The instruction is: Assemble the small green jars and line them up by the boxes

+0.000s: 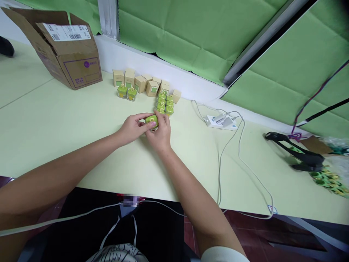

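Between my two hands is a small clear jar with a green lid point(151, 120), held just above the table. My left hand point(133, 127) is closed on its left side, with the thumb across the lid. From the right, my right hand point(160, 131) grips the same jar, its fingers wrapped around the far edge. Just beyond my hands stand several similar green-lidded jars point(169, 105) in a tight group. Two more such jars point(127, 93) sit further left, in front of a row of small tan cartons point(140, 83).
An open cardboard box point(81, 69) stands at the back left. A white power strip point(221, 122) with cables lies to the right, its cords trailing over the table's front edge. Further right are a black frame-like tool point(302, 153) and several green ring-shaped pieces point(327, 182).
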{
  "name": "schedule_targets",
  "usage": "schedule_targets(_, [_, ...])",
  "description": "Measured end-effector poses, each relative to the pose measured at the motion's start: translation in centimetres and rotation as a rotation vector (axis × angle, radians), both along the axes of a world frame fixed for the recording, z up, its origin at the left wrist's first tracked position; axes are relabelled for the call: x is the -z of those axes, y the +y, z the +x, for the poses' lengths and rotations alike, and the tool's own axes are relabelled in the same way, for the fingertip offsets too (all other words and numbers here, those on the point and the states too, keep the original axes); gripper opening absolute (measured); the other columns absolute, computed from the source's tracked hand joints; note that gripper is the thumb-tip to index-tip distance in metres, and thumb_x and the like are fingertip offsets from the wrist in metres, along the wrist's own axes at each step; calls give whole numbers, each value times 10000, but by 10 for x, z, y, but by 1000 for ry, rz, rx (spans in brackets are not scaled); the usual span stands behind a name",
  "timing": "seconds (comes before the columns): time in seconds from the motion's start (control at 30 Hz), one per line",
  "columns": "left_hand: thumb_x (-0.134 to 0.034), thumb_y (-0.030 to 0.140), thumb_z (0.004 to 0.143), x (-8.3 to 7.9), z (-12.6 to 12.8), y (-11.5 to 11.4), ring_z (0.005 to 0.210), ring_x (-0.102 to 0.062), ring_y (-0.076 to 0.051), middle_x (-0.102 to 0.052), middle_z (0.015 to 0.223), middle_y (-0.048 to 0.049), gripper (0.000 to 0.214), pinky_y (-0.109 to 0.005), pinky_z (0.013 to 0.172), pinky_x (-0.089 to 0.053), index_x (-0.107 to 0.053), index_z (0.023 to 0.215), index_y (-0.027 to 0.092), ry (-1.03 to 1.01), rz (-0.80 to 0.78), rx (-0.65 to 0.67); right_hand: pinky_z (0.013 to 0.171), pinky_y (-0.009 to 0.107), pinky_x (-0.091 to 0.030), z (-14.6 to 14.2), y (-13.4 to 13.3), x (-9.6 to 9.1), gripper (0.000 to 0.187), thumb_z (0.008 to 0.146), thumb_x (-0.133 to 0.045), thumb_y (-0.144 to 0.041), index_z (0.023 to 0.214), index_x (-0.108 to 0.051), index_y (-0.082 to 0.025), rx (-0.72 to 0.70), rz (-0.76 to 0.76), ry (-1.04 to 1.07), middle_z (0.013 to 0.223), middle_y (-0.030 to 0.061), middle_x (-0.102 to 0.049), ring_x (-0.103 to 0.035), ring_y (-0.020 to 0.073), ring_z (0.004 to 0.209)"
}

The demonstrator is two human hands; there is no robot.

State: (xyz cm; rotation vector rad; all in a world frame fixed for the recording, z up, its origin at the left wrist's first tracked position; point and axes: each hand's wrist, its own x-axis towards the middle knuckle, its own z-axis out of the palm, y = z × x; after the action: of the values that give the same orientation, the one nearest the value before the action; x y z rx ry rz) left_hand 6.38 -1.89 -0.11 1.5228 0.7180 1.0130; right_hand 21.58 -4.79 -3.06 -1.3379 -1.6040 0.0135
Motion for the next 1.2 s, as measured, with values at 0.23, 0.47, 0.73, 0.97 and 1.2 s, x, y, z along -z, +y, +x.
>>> schedule_targets(0.23, [-875,575,803,1,0,3,990,-748,-243,-789,1256,-106,597,-362,905,-616,-798,1270,212,20,-14,-2,1094,525,-581,0,0,0,555,832,-774,-284,1367,-641,-218,4,-66,-7,1243,147,-638,-663,314,1198])
schedule_targets(0.47, [-779,454,858,2,-5,11,1011,-733,-239,-802,1076,-93,277,-336,874,-608,-844,935,196,160,297,-225,1024,503,-610,-2,-5,-4,534,857,-795,-425,1338,-647,-246,85,-156,-59,1202,119,-667,-684,308,1154])
schedule_targets(0.73, [-706,402,892,-3,-13,16,930,-732,-226,-805,980,-78,244,-355,866,-581,-816,910,185,273,367,-263,1003,490,-596,-4,-10,-9,524,910,-758,-455,1360,-633,-215,30,-162,-145,1223,154,-672,-682,311,1119])
schedule_targets(0.97, [-678,358,908,-2,-13,13,945,-732,-225,-802,1004,-60,199,-362,890,-574,-805,919,205,393,459,-204,889,412,-580,-7,-14,-19,350,903,-715,-361,1215,-695,-203,65,-297,-286,1088,126,-693,-678,284,981])
schedule_targets(1.2, [-657,457,958,0,-16,18,979,-731,-223,-801,1064,-57,276,-351,897,-570,-777,976,209,464,401,-186,881,428,-551,17,-14,-39,337,884,-710,-398,1137,-657,-181,357,-503,-294,1033,137,-691,-664,312,957])
